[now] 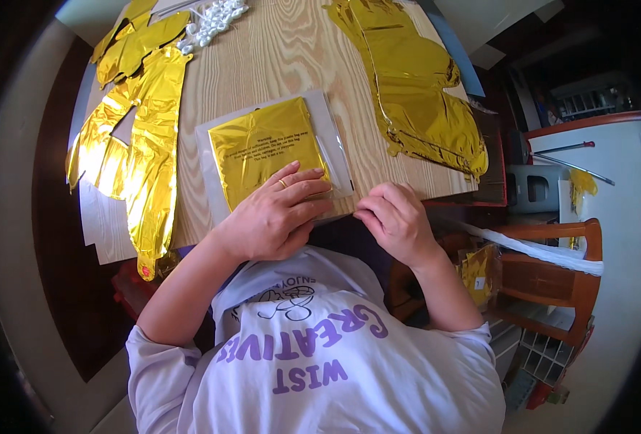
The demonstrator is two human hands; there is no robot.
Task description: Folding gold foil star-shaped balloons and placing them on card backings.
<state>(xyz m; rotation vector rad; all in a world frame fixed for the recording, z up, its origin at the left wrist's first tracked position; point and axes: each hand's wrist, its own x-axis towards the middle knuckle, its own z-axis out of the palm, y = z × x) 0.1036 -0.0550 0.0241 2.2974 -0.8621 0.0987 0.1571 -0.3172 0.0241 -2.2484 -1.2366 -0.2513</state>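
Observation:
A clear plastic packet (pixel 331 126) holding a folded gold foil sheet (pixel 266 148) lies on the light wooden table (pixel 284 50) in front of me. My left hand (pixel 273 217) rests flat on the packet's near end, fingers spread, a ring on one finger. My right hand (pixel 392 220) is at the table's near edge beside the packet's right corner, fingers curled and pinching at that corner. Whether it grips the plastic itself is hard to tell.
Flattened gold foil balloons lie at the left (pixel 136 137) and at the far right (pixel 414 87) of the table. A white bundle of small plastic pieces (pixel 212 22) sits at the far edge. A wooden chair (pixel 552 267) with another gold packet (pixel 479 271) stands to the right.

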